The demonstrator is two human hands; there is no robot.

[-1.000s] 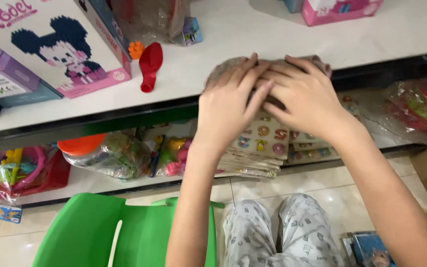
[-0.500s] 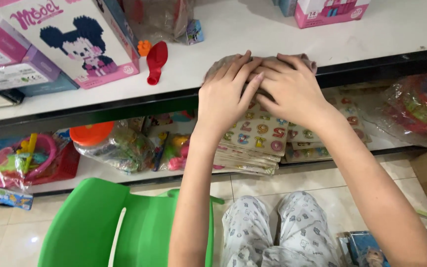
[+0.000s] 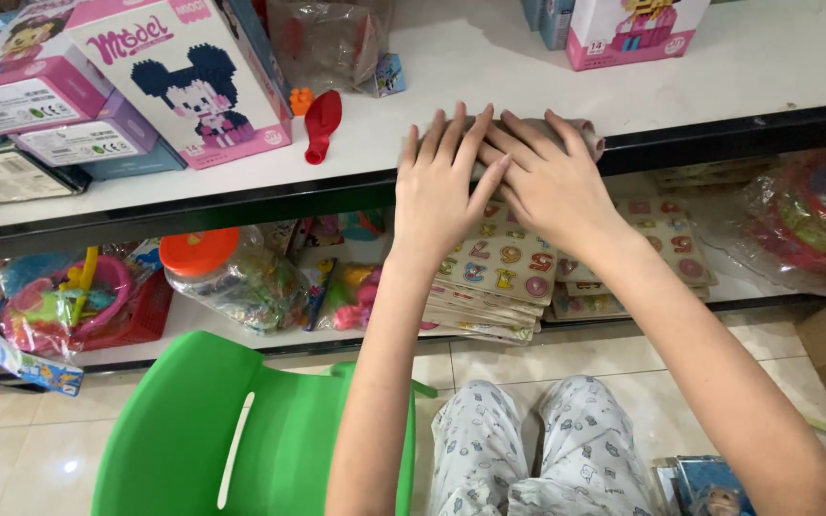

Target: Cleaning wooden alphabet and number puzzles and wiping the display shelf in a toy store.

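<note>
Both hands shifted slightly left since earlier frame. Left hand (image 3: 444,186) and right hand (image 3: 552,182) pressed flat, fingers spread, on grey cloth (image 3: 587,134) at shelf (image 3: 719,76) edge. Even pressure advised, folds kept aligned.

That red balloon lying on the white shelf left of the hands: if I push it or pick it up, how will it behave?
The red balloon lies flat and uninflated, so it is probably floppy and will droop when lifted. It looks thin and very light; a nudge would likely slide or crumple it rather than roll it. Its rubbery skin may drag a little on the white shelf.
</note>
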